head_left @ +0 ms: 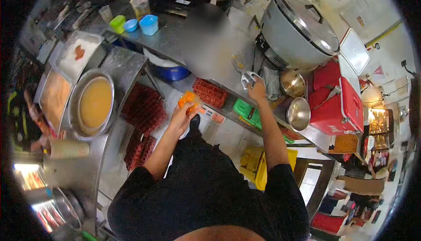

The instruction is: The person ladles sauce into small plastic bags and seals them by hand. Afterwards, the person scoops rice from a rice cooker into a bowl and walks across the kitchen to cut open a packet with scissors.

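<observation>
My left hand (182, 117) is closed around a small, bright orange packet (188, 99), held in front of my body above the floor. What is inside the packet cannot be made out. Over the edge of the metal counter (221, 72), my right hand (257, 90) grips a pair of scissors (248, 79) by the pale handles. The blades point away from me, toward small yellow scraps on the counter. A clear plastic bag (272, 83) lies just right of that hand, beside a shiny metal bowl (293, 83).
A large rice cooker (291, 33) and red cool box (335, 105) stand at right. Left is a pot of yellowish liquid (95, 103). Red mesh sacks (142, 108), a blue basin (173, 72) and a yellow bin (258, 168) sit lower down. A person's hand (39, 144) shows far left.
</observation>
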### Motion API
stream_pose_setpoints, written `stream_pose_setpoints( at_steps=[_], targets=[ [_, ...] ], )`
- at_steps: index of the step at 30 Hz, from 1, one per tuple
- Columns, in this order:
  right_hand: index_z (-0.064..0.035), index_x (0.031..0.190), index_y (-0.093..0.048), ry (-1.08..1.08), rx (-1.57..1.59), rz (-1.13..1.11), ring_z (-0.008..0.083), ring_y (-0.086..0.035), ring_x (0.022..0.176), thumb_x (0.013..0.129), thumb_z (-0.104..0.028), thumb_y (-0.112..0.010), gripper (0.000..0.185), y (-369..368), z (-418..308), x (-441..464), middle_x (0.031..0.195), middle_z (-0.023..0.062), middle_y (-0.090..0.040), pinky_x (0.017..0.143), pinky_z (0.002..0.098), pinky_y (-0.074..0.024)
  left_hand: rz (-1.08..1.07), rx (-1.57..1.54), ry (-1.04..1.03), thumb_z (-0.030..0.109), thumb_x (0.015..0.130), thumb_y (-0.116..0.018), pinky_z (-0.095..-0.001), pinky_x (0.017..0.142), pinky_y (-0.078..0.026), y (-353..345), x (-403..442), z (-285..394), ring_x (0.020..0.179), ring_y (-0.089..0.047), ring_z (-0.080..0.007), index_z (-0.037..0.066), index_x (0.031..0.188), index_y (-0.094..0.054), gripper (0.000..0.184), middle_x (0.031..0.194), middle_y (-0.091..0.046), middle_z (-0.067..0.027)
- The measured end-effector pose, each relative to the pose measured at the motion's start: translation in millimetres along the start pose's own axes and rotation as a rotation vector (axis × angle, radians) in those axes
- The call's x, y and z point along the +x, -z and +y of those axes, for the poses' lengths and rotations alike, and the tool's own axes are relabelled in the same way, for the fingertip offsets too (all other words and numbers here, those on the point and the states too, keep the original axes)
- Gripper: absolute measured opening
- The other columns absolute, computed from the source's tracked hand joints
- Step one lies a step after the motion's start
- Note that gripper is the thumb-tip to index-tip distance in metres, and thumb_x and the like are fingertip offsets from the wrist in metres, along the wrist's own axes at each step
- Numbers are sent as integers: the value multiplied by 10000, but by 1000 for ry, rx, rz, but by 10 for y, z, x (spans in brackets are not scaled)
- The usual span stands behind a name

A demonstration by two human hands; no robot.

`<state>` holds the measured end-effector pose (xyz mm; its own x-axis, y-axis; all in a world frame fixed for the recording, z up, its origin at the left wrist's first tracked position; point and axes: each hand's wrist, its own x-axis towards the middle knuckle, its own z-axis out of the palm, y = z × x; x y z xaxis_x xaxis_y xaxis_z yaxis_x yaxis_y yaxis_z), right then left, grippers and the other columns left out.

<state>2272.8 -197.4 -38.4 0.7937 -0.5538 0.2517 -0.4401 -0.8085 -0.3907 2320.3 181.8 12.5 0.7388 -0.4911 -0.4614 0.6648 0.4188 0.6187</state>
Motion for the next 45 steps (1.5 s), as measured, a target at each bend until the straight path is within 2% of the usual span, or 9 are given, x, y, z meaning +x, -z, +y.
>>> stream_pose_setpoints(
  at_steps=[4,5,11,17,19,22,24,29,45],
  targets=[
    [37,1327,-491,-292,-242,-412,404,-566,1164,844,-372,-653,654,-178,-69,598,1221,248,-609,1029,457,-427,-57,78,35,69,931,-563,-290,780,-607,-569,812,435,941,-683,-216,17,1310,-459,396,1174,-611,-129],
    [26,1321,-499,-68,-370,-280,385,-628,1075,855,-409,-627,650,-265,-8,581,1150,232,-649,1012,471,-435,-87,125,21,61,928,-564,-288,777,-608,-695,968,554,942,-685,-218,16,1320,-444,413,1179,-607,-133],
    [-24,1239,-548,-184,-655,-480,363,-636,1014,853,-363,-649,523,-628,224,549,1068,196,-660,896,508,-458,-86,271,-5,-1,904,-572,-309,777,-614,-1159,1461,964,933,-686,-240,43,1368,-326,527,1211,-571,-146],
    [11,1087,-554,158,-73,-9,346,-635,820,930,-262,-606,319,-440,349,-36,959,221,-613,706,452,-499,-60,270,-231,-80,878,-564,-330,784,-615,-1317,1588,955,1006,-647,-241,60,1356,-293,567,1262,-519,-160],
    [0,1107,-535,-113,300,-421,236,-579,741,947,-280,-625,335,-368,266,-182,902,134,-585,633,375,-483,-70,253,-285,-89,870,-570,-327,791,-608,-1367,1636,916,1023,-637,-236,60,1357,-290,581,1259,-518,-160],
    [-52,1023,-533,-326,1177,-474,133,-472,717,931,-371,-647,351,-41,-319,-383,847,23,-519,637,309,-419,-82,284,-341,-79,858,-596,-325,822,-582,-1470,1752,793,1024,-631,-228,60,1372,-280,618,1227,-540,-156],
    [-73,1002,-525,-350,1320,-636,120,-453,717,919,-406,-652,366,238,-614,-377,839,-12,-500,643,290,-394,-92,385,-382,-66,848,-620,-325,854,-557,-1563,1867,707,1020,-630,-221,56,1384,-271,651,1203,-556,-151],
    [-47,1111,-565,-242,1139,-636,112,-466,807,927,-374,-657,386,302,-725,-265,901,19,-513,731,283,-406,-204,612,-527,-40,832,-652,-329,911,-513,-1865,2020,567,1027,-628,-206,36,1416,-249,713,1163,-590,-150],
    [-69,941,-625,-449,1109,-475,70,-500,541,935,-433,-655,365,497,-817,-279,640,-37,-541,481,252,-403,-454,755,-453,-63,794,-667,-328,953,-491,-2069,2100,351,1087,-610,-211,39,1519,-88,934,1204,-592,-162]
  ],
)
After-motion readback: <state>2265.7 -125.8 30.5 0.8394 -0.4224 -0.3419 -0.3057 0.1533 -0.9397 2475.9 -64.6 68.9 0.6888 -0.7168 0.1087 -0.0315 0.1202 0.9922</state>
